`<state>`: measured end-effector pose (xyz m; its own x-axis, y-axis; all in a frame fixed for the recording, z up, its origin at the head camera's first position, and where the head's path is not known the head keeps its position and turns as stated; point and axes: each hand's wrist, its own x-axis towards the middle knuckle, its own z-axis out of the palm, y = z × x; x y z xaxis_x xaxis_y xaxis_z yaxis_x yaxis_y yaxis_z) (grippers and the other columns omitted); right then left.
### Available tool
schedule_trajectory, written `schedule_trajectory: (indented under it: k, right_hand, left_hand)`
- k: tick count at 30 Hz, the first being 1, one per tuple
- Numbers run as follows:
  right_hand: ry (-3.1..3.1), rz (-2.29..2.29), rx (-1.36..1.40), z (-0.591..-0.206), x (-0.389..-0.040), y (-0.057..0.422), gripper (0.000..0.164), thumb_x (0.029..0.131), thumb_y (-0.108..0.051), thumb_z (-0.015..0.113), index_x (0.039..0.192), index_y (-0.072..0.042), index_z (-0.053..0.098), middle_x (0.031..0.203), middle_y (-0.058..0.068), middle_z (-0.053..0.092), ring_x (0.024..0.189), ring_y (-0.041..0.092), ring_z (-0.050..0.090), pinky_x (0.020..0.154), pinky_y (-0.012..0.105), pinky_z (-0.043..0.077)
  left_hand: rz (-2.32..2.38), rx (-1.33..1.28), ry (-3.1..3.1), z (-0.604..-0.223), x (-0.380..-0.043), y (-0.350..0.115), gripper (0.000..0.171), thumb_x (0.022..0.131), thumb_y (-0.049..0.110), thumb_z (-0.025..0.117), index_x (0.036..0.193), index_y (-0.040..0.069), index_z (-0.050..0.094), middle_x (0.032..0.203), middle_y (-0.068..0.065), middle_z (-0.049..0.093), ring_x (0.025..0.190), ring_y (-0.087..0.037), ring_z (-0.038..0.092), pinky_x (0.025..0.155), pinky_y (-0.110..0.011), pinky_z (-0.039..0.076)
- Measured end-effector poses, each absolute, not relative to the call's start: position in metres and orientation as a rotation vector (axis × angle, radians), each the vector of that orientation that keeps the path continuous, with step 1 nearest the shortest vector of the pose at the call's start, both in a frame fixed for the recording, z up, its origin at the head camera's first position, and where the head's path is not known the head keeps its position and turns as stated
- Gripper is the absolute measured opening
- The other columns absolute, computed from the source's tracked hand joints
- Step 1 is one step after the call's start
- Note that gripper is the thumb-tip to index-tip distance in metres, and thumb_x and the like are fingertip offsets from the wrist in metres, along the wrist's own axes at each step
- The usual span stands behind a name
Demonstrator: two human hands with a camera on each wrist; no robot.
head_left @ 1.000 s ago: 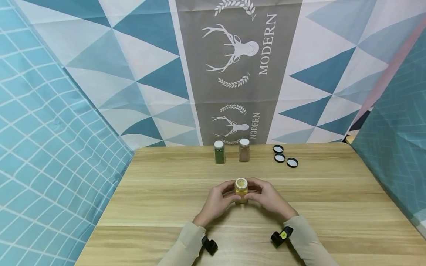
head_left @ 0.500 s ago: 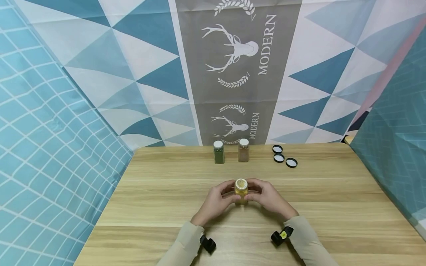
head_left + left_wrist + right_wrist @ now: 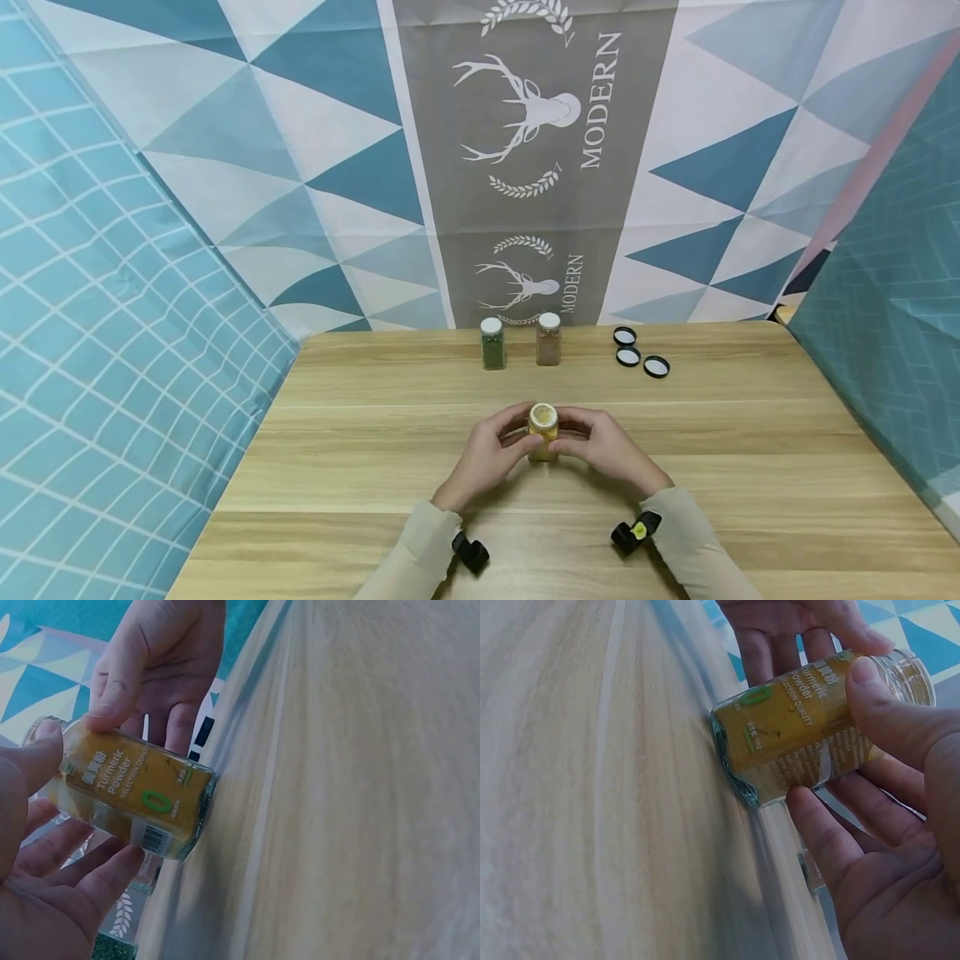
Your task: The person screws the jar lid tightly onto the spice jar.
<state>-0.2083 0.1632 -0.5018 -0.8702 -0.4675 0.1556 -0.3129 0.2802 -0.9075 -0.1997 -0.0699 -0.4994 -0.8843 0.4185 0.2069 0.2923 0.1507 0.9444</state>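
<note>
A square glass jar of turmeric powder (image 3: 543,416) stands upright between both hands at the middle of the table. Its round top shows a pale rim around a yellowish centre, with no black cap on it. My left hand (image 3: 489,454) grips the jar's left side, thumb in front and fingers behind. From the other side my right hand (image 3: 609,448) holds it the same way. In the left wrist view the label on the jar (image 3: 142,780) reads "Turmeric Powder". Close to the wood is the base of the jar (image 3: 780,731) in the right wrist view; whether it touches, I cannot tell.
At the back of the wooden table (image 3: 360,450) stand a jar of green herbs (image 3: 493,348) and a jar of brown spice (image 3: 548,345), both white-topped. Right of them lie three black-rimmed round caps (image 3: 627,357). Patterned cloth (image 3: 555,167) hangs behind and at both sides.
My left thumb has shifted slightly upward on the jar. Both hands keep their hold, and the jar stays in about the same place.
</note>
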Motion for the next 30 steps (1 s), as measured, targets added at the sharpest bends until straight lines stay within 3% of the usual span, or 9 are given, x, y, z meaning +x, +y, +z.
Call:
schedule_trajectory:
  k: [13,23,30]
  right_hand:
    - [2.413,-1.598,-0.735,-0.497,-0.204,0.164,0.061,0.093,-0.032,0.078,0.143,-0.004,0.058,0.141,0.016,0.063,0.125,0.032,0.065,0.107,0.038,0.055]
    - [2.488,-1.555,-0.789,-0.489,-0.202,0.177,0.048,0.095,-0.022,0.076,0.14,-0.014,0.061,0.139,0.009,0.065,0.125,0.034,0.064,0.108,0.05,0.053]
    - [2.58,-1.483,-0.845,-0.475,-0.204,0.196,0.051,0.095,-0.02,0.076,0.139,0.0,0.059,0.141,0.02,0.062,0.126,0.041,0.062,0.105,0.05,0.055]
  left_hand:
    - [1.888,0.703,2.247,-0.499,-0.199,-0.071,0.05,0.097,0.021,0.073,0.145,0.015,0.058,0.145,-0.008,0.06,0.133,-0.027,0.06,0.108,-0.032,0.054]
    - [1.915,0.679,2.237,-0.5,-0.199,-0.069,0.048,0.097,0.02,0.073,0.143,0.014,0.059,0.143,-0.01,0.062,0.132,-0.029,0.06,0.108,-0.033,0.054]
    - [1.929,0.655,2.234,-0.502,-0.199,-0.069,0.048,0.097,0.019,0.074,0.143,0.013,0.059,0.142,-0.011,0.063,0.132,-0.028,0.06,0.108,-0.031,0.054]
